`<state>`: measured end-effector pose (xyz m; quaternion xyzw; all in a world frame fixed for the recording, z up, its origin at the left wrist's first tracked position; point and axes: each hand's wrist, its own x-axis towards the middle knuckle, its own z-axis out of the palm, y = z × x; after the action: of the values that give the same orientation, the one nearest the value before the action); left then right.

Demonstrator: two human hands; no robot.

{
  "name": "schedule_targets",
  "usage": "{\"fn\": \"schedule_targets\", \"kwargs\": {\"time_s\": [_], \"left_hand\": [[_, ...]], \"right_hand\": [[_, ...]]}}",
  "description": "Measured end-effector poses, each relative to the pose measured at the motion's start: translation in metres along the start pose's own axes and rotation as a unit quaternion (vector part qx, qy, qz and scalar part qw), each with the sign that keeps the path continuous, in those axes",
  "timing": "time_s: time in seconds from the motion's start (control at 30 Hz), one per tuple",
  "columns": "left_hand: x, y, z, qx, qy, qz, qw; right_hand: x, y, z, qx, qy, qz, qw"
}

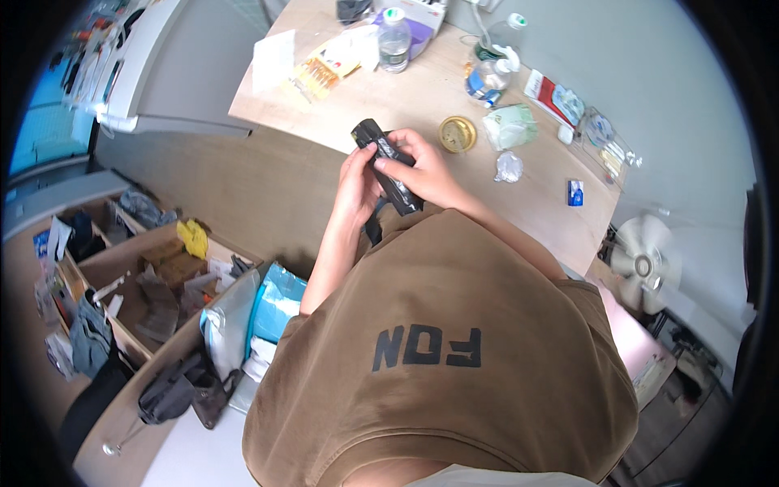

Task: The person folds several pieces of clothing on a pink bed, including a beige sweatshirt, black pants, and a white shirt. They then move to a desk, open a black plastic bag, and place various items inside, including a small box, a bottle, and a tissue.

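My left hand (359,185) and my right hand (429,170) both hold a long black bundle (394,182) with a shiny, wrinkled surface. It could be a folded umbrella or rolled plastic; I cannot tell which. The bundle slants from upper left to lower right in front of my brown shirt (426,292), over the near edge of the wooden table (389,109). Both thumbs press on its upper side, while the other fingers are partly hidden around it. Just right of my right hand, a round gold tin (457,134) sits on the table.
Farther back stand a clear water bottle (394,45) and a pump bottle (487,79). A green-white packet (510,126), crumpled clear plastic (509,167) and a small blue box (575,193) lie to the right. A fan (644,265) is at right; cluttered wooden compartments (115,316) are at left.
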<state>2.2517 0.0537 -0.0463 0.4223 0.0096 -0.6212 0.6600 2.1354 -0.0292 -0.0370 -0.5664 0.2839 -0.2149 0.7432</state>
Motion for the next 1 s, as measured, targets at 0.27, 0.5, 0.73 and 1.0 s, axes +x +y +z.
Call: {"fn": "schedule_targets", "kwargs": {"time_s": [0.27, 0.5, 0.73, 1.0], "left_hand": [[-0.011, -0.007, -0.03, -0.092, 0.035, -0.07, 0.993], [-0.022, 0.016, -0.072, -0.163, -0.008, -0.021, 0.986], [-0.014, 0.042, -0.087, -0.114, -0.049, -0.025, 0.992], [0.066, -0.051, -0.058, 0.337, 0.063, -0.054, 0.938]], "right_hand": [[-0.002, 0.018, 0.003, -0.043, 0.001, 0.014, 0.999], [-0.005, 0.022, -0.015, -0.078, 0.044, -0.005, 0.996], [-0.019, -0.014, -0.048, 0.031, 0.067, -0.026, 0.997], [-0.001, 0.003, -0.068, -0.118, -0.189, 0.054, 0.973]]}}
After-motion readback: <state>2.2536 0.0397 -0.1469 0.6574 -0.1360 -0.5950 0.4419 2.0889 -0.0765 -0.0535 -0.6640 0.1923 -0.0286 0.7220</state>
